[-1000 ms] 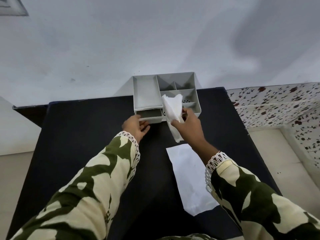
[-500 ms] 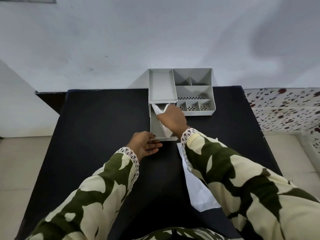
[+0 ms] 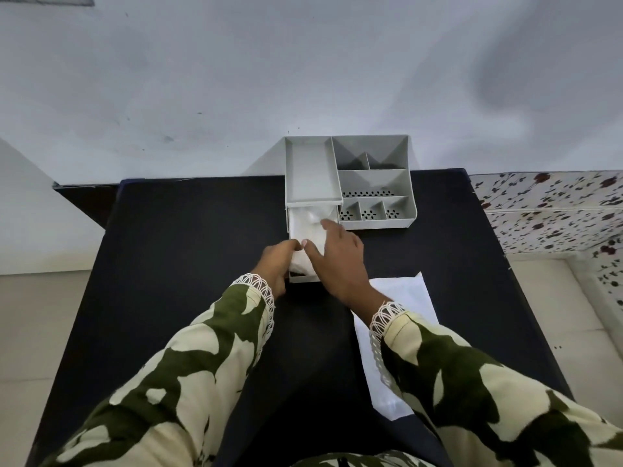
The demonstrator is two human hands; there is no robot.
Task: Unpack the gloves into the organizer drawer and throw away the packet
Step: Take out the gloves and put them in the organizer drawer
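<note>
Head view: grey desk organizer (image 3: 374,183) sits at the far edge of the black tabletop (image 3: 188,251), its lower-left drawer (image 3: 305,279) pulled out toward the person. White gloves (image 3: 308,227) lie inside the drawer and fill most of it. Left hand (image 3: 279,261) is at the drawer's near-left corner, fingers curled against the wall and the glove edge; whether it pinches the gloves or only steadies the drawer, cannot tell. Right hand (image 3: 337,257) lies flat over the gloves, fingers spread and extended, pressing down, nothing gripped. Empty white packet (image 3: 397,338) lies flat on the tabletop near the right sleeve, partly under that forearm, not yet thrown away.

Risks, as judgement: the gloves look bunched and high near the drawer mouth, so a fold could catch under the tray above when the drawer slides shut and jam it. Pushing the drawer without bracing the light organizer could shove it back off the far edge. The right sleeve could drag the packet off the tabletop.
</note>
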